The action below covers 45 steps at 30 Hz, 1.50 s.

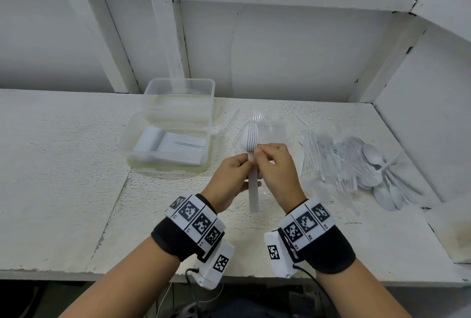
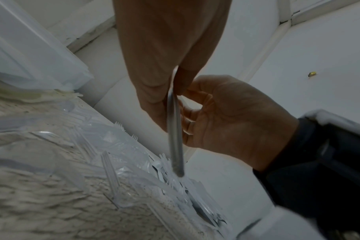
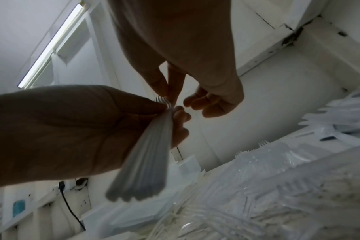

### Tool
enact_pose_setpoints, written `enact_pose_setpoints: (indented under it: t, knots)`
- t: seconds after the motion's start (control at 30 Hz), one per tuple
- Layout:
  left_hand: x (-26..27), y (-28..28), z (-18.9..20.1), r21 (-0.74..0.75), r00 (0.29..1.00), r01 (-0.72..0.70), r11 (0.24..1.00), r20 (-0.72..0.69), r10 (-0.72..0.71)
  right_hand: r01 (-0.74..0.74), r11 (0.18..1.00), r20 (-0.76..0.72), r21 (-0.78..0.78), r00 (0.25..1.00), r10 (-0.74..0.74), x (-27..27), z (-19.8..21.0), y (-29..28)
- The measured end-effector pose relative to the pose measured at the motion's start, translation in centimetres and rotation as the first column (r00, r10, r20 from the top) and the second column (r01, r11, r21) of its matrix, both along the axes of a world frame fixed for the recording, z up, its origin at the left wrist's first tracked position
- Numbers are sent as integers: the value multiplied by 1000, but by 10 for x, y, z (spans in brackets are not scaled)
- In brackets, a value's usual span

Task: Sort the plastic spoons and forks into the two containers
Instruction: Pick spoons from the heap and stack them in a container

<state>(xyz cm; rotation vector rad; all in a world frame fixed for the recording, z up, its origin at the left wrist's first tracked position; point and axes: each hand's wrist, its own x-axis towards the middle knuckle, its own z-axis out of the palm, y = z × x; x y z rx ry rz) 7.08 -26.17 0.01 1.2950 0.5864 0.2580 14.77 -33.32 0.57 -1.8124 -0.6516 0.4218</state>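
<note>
Holding a stack of white spoons (image 1: 251, 154) above the table (image 1: 63, 164), the left hand (image 1: 229, 177) grips the handles while the right hand (image 1: 276, 169) pinches the stack near the bowls. Two clear containers (image 1: 178, 123) stand behind on the left; a loose pile of cutlery (image 1: 356, 164) lies on the right.

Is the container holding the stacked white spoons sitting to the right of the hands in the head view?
No. The container of stacked spoons sits left of both hands, the left hand and right hand.
</note>
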Motion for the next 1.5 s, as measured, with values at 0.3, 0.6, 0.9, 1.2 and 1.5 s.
enact_pose_setpoints:
  t: [0.3,0.6,0.9,1.2,1.5]
  knots:
    - [-2,17,5,-70,994,-108,992,24,110,-105,993,53,-54,993,108,4,15,-6]
    - [4,24,9,-392,908,-360,847,63,415,-219,900,482,-377,784,392,-6,5,12]
    - [-28,65,28,239,971,-78,968,-203,129,-247,894,506,-375,753,420,14,22,37]
    - [-61,192,27,803,765,416,427,-563,313,-280,763,509,-583,606,611,35,27,116]
    - [-55,234,-2,697,632,573,431,-710,309,-190,629,525,-754,402,750,23,1,192]
